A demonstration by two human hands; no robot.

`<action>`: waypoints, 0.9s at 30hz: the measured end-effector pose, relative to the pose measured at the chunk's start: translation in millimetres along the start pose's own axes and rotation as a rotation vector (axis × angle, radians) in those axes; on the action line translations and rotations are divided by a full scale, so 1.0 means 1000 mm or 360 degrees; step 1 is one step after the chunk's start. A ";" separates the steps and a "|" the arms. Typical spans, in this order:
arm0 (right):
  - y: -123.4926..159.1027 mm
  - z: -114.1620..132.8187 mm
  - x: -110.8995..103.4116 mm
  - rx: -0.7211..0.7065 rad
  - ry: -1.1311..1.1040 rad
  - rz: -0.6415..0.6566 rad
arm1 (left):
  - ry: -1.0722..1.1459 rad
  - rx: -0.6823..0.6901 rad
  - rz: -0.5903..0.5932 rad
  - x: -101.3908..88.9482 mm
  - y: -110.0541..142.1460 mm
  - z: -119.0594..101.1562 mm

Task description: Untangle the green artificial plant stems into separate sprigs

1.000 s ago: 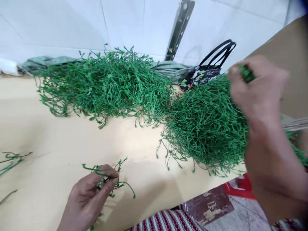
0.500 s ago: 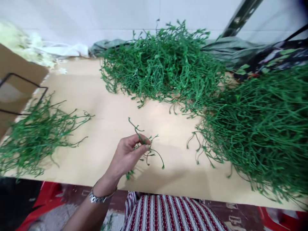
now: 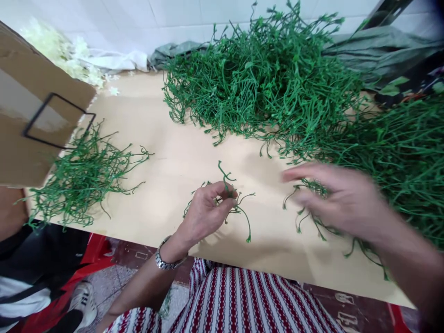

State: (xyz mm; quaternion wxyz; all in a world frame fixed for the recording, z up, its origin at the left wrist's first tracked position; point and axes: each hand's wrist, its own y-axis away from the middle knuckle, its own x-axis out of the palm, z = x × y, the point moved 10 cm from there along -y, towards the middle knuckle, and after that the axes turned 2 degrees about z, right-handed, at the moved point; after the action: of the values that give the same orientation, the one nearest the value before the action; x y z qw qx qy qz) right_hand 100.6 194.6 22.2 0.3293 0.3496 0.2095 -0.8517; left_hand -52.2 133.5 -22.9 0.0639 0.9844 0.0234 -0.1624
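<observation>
Near the middle of the table, my left hand [image 3: 208, 210] is closed, thumb against fingertips, pinching a branching green plastic stem [image 3: 247, 224]. Its thin curly branches stick out around the fingers, and part of it is hidden behind the hand. My right hand [image 3: 342, 199] is smeared by motion over the near left edge of the large pile of green stems [image 3: 398, 138] on the right. Thumb and forefinger are apart, with nothing visibly held between them; green stems show behind the gap.
A tall heap of green plastic stems [image 3: 263, 88] lies against the back wall. Another loose bunch [image 3: 90, 175] is on the left, beside a cardboard box [image 3: 38, 106] and a black wire frame [image 3: 65, 98]. Pale flowers [image 3: 65, 53] sit at the back left. Another person's leg [image 3: 48, 259] shows lower left.
My right hand has come into view from the right, over the right pile. My left hand keeps its pinch on the stem. The view has shifted, showing more of the box and the seated person.
</observation>
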 end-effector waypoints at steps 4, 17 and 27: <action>-0.008 0.032 0.072 -0.0173 -0.0316 0.0364 | -0.0116 0.0124 -0.0007 0.007 0.002 -0.008; 0.001 0.010 0.098 0.0141 -0.1009 0.0285 | -0.0172 0.0168 0.0460 0.021 0.009 -0.004; 0.011 -0.001 0.116 0.0293 -0.1324 0.0388 | -0.0384 0.0316 0.0498 0.030 0.014 -0.005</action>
State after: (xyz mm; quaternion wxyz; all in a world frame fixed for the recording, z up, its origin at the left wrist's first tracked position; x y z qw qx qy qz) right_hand 45.6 139.4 -64.9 0.4511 0.0272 -0.0605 -0.8900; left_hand -21.0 121.2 -25.8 -0.0064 0.9508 -0.1537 -0.2688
